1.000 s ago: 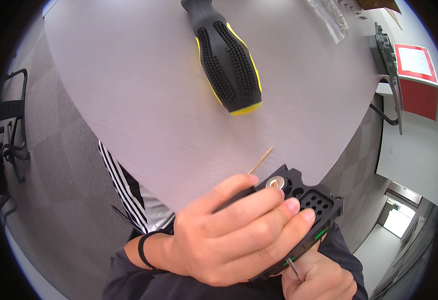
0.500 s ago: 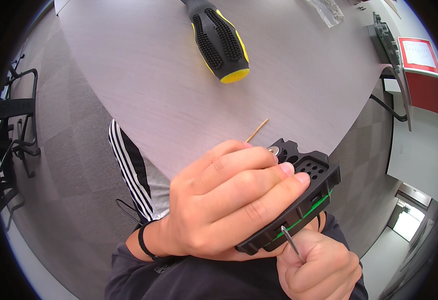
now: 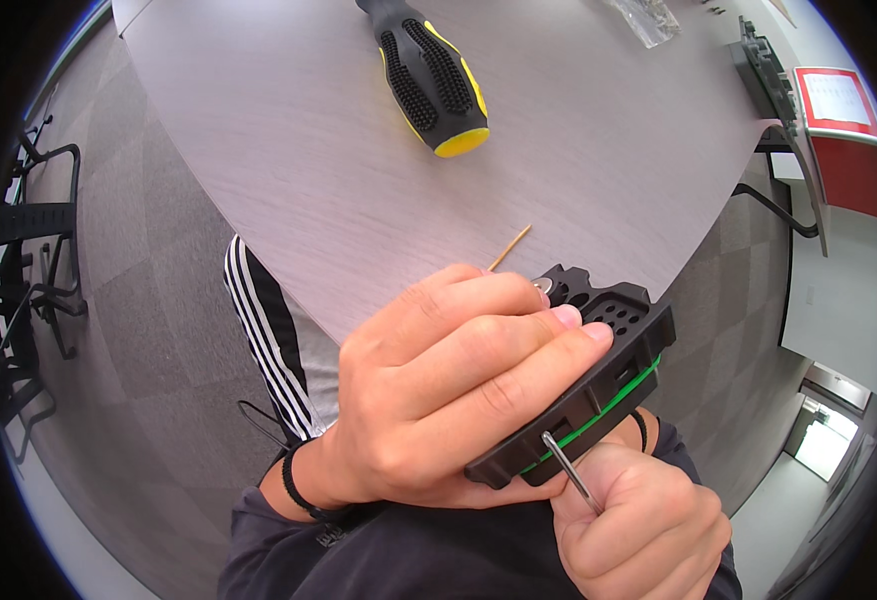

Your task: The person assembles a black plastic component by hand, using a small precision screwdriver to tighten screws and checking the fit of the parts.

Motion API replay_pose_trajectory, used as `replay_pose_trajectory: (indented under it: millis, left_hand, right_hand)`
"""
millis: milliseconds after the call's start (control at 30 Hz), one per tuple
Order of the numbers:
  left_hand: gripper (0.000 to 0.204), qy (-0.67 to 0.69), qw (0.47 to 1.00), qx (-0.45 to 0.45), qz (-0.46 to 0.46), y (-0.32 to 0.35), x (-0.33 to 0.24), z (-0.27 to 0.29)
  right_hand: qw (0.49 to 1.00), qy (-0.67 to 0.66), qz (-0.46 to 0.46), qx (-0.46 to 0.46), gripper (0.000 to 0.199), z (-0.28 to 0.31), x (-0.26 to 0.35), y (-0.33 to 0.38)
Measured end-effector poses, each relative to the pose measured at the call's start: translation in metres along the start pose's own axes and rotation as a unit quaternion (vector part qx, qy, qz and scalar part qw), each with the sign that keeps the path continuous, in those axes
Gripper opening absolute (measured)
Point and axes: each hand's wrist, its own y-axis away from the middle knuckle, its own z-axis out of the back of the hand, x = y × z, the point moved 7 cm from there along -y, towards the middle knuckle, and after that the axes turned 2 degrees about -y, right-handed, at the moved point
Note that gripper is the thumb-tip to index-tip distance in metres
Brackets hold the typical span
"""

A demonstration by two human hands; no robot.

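Observation:
My left hand [image 3: 448, 390] is wrapped over a black plastic housing [image 3: 648, 335], gripping it tilted above my lap at the table's near edge. Along the housing's side runs a green strip [image 3: 623, 396]. A small silver disc [image 3: 543, 287] shows by my left index finger. Closed in a fist, my right hand [image 3: 648, 530] holds a thin metal rod [image 3: 576, 478], its tip at a slot in the housing's side; how deep it sits I cannot tell. The rod's other end is hidden in the fist. A thin wooden stick [image 3: 510, 248] juts out beyond my left fingers.
A black and yellow tool handle [image 3: 433, 85] lies on the table [image 3: 288, 130]. Farther right are a clear plastic bag [image 3: 648, 22], a dark grey case [image 3: 764, 75] and a red box [image 3: 850, 180]. Black chairs [image 3: 43, 220] stand on the left.
The housing and my left hand have shifted slightly up and left in view. The rod's tip stays at the side slot, and its angle has changed little.

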Motion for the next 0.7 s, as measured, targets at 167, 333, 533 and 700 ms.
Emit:
replay_pose_trajectory:
  millis: [167,333,533,700]
  left_hand:
    - [0.047,0.01,1.0,0.015,0.011,0.0006,0.0018,0.0]
    - [0.048,0.015,1.0,0.021,0.011,-0.002,-0.0014,0.0031]
    - [0.048,0.026,0.999,0.03,0.015,-0.0021,0.0046,0.0013]
    - [0.048,0.032,0.999,0.036,0.019,-0.0014,0.003,0.0023]
  right_hand:
    - [1.0,-0.006,0.001,0.019,0.047,0.0011,-0.0042,-0.0014]
    - [1.0,0.016,0.007,0.014,0.047,-0.0046,-0.0005,-0.0021]
    - [1.0,0.015,-0.001,0.0,0.047,0.0005,-0.0075,-0.0022]
    - [0.998,0.008,-0.063,0.003,0.047,-0.0006,-0.0029,-0.0031]
